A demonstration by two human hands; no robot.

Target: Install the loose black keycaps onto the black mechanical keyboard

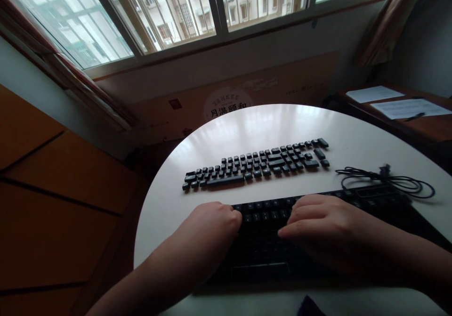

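A black keyboard [263,255] lies on the white round table [162,222], its keys showing in the top rows and its middle bare of keycaps. My left hand [215,224] is closed over its upper left part, fingers curled under and mostly hidden. Further right, my right hand [321,222] rests over the keyboard, fingers bent together and thumb stretched toward the middle; what its fingertips hold, if anything, is hidden. Beyond the keyboard, loose black keycaps [256,163] lie in rows laid out like a keyboard, with a long space bar key [225,181] at the front.
A coiled black cable [395,182] lies at the keyboard's upper right. Part of a dark object [309,306] shows at the bottom edge. Papers [409,108] and a pen [415,117] lie on a brown desk at right. Orange cabinets [52,212] stand at left, windows ahead.
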